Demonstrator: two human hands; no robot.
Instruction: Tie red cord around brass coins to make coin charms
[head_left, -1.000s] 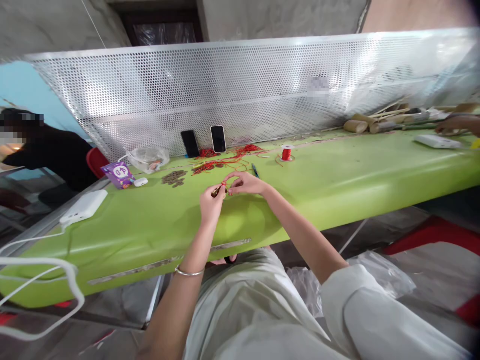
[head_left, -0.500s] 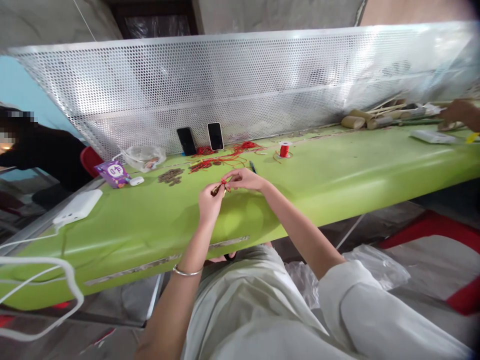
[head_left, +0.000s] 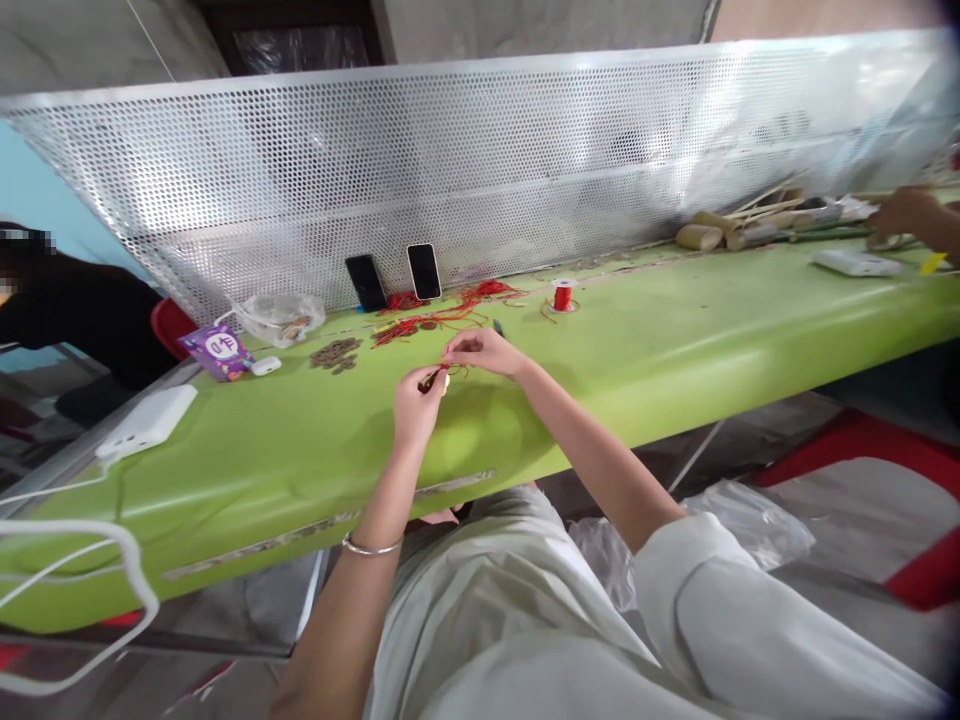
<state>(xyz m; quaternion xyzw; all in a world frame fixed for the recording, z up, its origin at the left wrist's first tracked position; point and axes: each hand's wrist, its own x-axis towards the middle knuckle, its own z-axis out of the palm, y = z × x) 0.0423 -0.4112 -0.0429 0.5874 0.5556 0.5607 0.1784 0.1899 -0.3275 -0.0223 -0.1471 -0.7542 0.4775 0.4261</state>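
Red cord (head_left: 445,367) is running between the two hands in the head view, on the near left side of the spool (head_left: 562,296), the left hand (head_left: 415,406) pinching it with a small yellowish piece (head_left: 447,383) while the right hand (head_left: 487,352) is gripping it in bent fingertips.

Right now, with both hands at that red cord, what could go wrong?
The thin red cord might slip: the left hand and right hand appear merely to pinch it. The loose red strands heaped beyond the hands could tangle. The white-edged phone, propped up near the perforated panel, might topple if bumped.
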